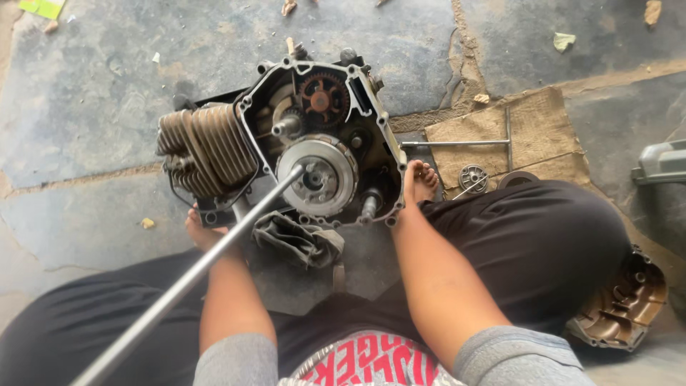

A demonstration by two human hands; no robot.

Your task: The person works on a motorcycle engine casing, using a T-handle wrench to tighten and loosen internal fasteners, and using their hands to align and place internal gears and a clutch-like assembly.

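A dirty motorcycle engine [214, 146] with its side cover off lies on the stone floor between my knees, showing the round clutch [330, 187] and a reddish gear [323, 100]. My right hand [420, 183] rests on the crankcase's right edge, fingers curled over it. My left hand [202, 230] sits at the base of the finned cylinder, partly hidden, so its grip is unclear. A long steel rod [179, 287] runs from the lower left, over my left hand, to the clutch centre.
A grey rag [296, 239] lies under the engine. On a burlap sack [543, 121] to the right lie a T-handle wrench [457, 143] and a small round part [473, 177]. A removed engine cover [622, 300] sits by my right leg, a grey plastic piece [661, 163] beyond.
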